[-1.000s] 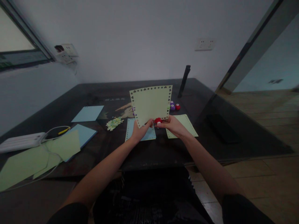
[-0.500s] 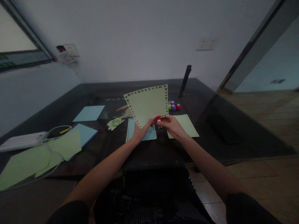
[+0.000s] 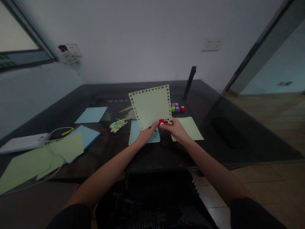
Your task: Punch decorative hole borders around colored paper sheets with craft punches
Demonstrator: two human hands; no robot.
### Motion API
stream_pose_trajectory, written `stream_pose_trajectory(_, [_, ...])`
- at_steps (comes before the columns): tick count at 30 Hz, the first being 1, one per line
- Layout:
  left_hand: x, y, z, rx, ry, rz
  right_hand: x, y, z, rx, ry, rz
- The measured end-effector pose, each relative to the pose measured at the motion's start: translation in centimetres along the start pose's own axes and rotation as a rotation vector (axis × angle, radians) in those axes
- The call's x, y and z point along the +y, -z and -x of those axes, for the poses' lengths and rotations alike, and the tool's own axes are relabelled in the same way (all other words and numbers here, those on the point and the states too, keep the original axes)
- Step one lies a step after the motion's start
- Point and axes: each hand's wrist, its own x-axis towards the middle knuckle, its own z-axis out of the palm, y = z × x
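Note:
My left hand (image 3: 145, 136) is closed on the lower edge of a pale green sheet of paper (image 3: 152, 106), held up tilted above the table. Small shapes are punched along the sheet's edges. At its lower edge sits a small red craft punch (image 3: 161, 122), gripped in my right hand (image 3: 176, 130); the left thumb lies close beside it. Below the held sheet are a light blue sheet with punched edges (image 3: 133, 131) and another pale green punched sheet (image 3: 190, 128). Several coloured punches (image 3: 177, 108), green, purple and red, stand behind the held sheet on the right.
A heap of paper bits (image 3: 118, 125) lies left of my hands. Farther left are blue sheets (image 3: 91, 114), plain green sheets (image 3: 30, 163), and a white power strip (image 3: 23, 143) with a cable. A black upright post (image 3: 190, 83) stands at the back; a dark flat object (image 3: 228, 132) lies right.
The held sheet has turned slightly and its top edge has shifted. The red punch has tilted a little, still in my right hand at the sheet's lower edge.

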Motion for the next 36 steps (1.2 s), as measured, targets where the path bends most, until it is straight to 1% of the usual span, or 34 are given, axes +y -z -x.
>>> stream_pose_trajectory(2, [0.1, -0.1, 0.0, -0.074, 0.037, 0.058, 0.0, 0.0, 0.0, 0.010, -0.002, 0.035])
stream_pose_trajectory(5, [0.6, -0.5, 0.0, -0.128, 0.041, 0.275, 0.0, 0.0, 0.0, 0.023, -0.004, 0.115])
stream_pose_trajectory(7, [0.9, -0.8, 0.2, -0.132, 0.048, 0.383, -0.1, 0.0, 0.0, 0.027, 0.009, 0.164])
stream_pose_trajectory(11, [0.9, -1.0, 0.2, -0.094, 0.075, 0.446, -0.5, 0.1, -0.1, 0.010, 0.025, 0.202])
stream_pose_trajectory(13, [0.6, -0.9, 0.0, -0.107, 0.116, 0.498, -0.6, 0.2, -0.2, 0.046, 0.042, 0.224])
stream_pose_trajectory(16, [0.0, -0.9, -0.2, -0.199, 0.211, 0.613, -0.5, 0.6, -0.5, 0.140, 0.089, 0.266])
stream_pose_trajectory(18, [-0.4, -1.0, -0.3, -0.284, 0.251, 0.656, -0.3, 0.8, -0.6, 0.166, 0.113, 0.295])
stream_pose_trajectory(19, [-0.6, -1.0, -0.3, -0.318, 0.246, 0.656, -0.3, 0.9, -0.6, 0.171, 0.122, 0.309])
stream_pose_trajectory(21, [-0.7, -1.1, -0.3, -0.346, 0.196, 0.623, -0.3, 1.0, -0.6, 0.180, 0.144, 0.343])
stream_pose_trajectory(24, [-0.6, -1.1, -0.3, -0.317, 0.129, 0.566, -0.5, 0.9, -0.4, 0.213, 0.196, 0.412])
stream_pose_trajectory(27, [-0.3, -1.1, -0.2, -0.293, 0.120, 0.532, -0.5, 0.9, -0.4, 0.244, 0.248, 0.468])
stream_pose_trajectory(31, [-0.3, -1.1, -0.2, -0.288, 0.121, 0.516, -0.4, 0.9, -0.4, 0.241, 0.278, 0.462])
stream_pose_trajectory(36, [-0.8, -1.2, -0.3, -0.242, 0.118, 0.490, -0.3, 0.8, -0.3, 0.256, 0.267, 0.422])
